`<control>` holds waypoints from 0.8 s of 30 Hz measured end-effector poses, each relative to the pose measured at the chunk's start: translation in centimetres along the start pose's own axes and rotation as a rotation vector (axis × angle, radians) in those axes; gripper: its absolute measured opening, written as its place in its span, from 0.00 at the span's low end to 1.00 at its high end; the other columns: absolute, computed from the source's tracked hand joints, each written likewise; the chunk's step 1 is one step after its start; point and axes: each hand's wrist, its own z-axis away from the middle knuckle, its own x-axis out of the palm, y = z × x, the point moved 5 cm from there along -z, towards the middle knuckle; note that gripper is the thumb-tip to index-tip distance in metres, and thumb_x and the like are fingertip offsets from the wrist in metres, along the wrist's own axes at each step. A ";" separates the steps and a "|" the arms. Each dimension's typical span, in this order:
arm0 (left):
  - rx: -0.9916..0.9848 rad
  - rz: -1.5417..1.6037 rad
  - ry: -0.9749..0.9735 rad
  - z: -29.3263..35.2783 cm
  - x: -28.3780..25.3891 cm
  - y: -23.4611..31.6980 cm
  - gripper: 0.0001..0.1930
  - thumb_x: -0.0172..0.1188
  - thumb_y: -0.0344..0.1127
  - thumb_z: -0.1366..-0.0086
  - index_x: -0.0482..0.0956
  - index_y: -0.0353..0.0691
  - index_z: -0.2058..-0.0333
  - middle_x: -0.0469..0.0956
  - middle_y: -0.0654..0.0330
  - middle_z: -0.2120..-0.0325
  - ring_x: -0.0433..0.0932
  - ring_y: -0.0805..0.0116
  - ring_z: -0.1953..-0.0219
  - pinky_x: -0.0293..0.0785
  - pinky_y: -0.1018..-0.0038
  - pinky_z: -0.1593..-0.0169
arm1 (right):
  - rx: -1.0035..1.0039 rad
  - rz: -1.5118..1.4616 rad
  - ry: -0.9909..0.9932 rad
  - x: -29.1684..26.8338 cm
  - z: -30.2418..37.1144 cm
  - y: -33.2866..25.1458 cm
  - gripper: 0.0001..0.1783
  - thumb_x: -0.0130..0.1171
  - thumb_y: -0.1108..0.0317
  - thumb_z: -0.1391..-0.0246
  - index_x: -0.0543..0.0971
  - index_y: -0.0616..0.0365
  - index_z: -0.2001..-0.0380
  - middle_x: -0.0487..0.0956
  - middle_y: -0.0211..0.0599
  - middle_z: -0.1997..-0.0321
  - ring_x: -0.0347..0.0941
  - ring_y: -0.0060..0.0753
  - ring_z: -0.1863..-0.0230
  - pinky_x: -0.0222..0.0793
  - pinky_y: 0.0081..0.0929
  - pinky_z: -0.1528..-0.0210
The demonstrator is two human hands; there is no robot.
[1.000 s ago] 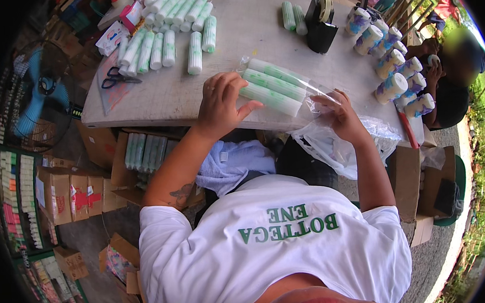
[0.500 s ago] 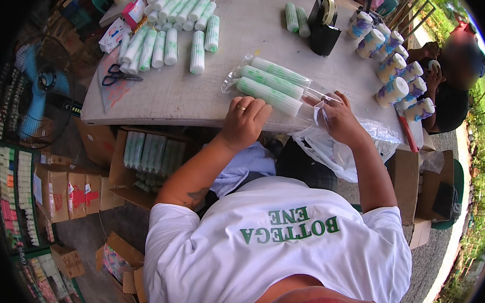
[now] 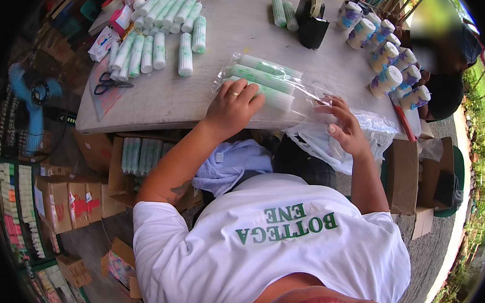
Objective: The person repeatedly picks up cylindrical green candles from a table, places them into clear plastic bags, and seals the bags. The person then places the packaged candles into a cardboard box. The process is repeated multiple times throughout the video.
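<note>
Three white, green-printed cylinders that look like wrapped candles (image 3: 264,79) lie side by side in a clear plastic bag (image 3: 311,89) near the table's front edge. My left hand (image 3: 233,103) curls its fingers over the near-left end of the closest cylinder, pressing on the bag. Just right of the cylinders, my right hand (image 3: 345,127) has its fingers apart beside the loose end of the bag. A crumpled clear plastic sheet or bag (image 3: 331,146) hangs over the table edge below that hand.
A pile of similar cylinders (image 3: 157,31) covers the table's back left, with scissors (image 3: 110,83) nearby. A black tape dispenser (image 3: 314,27) stands at the back. Decorated pillar candles (image 3: 385,81) line the right side, near another person. Cardboard boxes (image 3: 54,204) stand on the floor.
My right hand has loosened from the bag's end, and its fingers have spread. My left hand has slid up onto the nearest cylinder. The view has shifted a little.
</note>
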 end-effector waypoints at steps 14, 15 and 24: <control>-0.003 0.115 0.068 -1.4 0.8 3.9 0.06 0.55 0.32 0.46 0.72 0.41 0.69 0.70 0.60 0.68 0.70 0.63 0.63 0.67 0.69 0.57 | -0.132 0.712 0.395 3.0 0.2 -3.7 0.17 0.65 0.69 0.57 0.77 0.55 0.60 0.71 0.36 0.52 0.61 0.45 0.44 0.51 0.43 0.42; -0.023 0.146 0.072 -1.4 0.7 3.8 0.06 0.57 0.31 0.46 0.73 0.40 0.68 0.71 0.60 0.67 0.71 0.62 0.63 0.68 0.68 0.58 | -0.109 0.724 0.376 3.4 -0.1 -3.6 0.17 0.64 0.70 0.57 0.78 0.55 0.59 0.71 0.36 0.51 0.60 0.46 0.43 0.51 0.43 0.42; -0.016 0.183 0.102 -1.4 1.8 3.8 0.05 0.52 0.31 0.48 0.70 0.39 0.72 0.69 0.58 0.69 0.70 0.62 0.63 0.68 0.68 0.54 | -0.147 0.728 0.263 3.4 -1.1 -3.4 0.20 0.57 0.76 0.63 0.77 0.56 0.60 0.68 0.36 0.49 0.58 0.46 0.41 0.47 0.48 0.39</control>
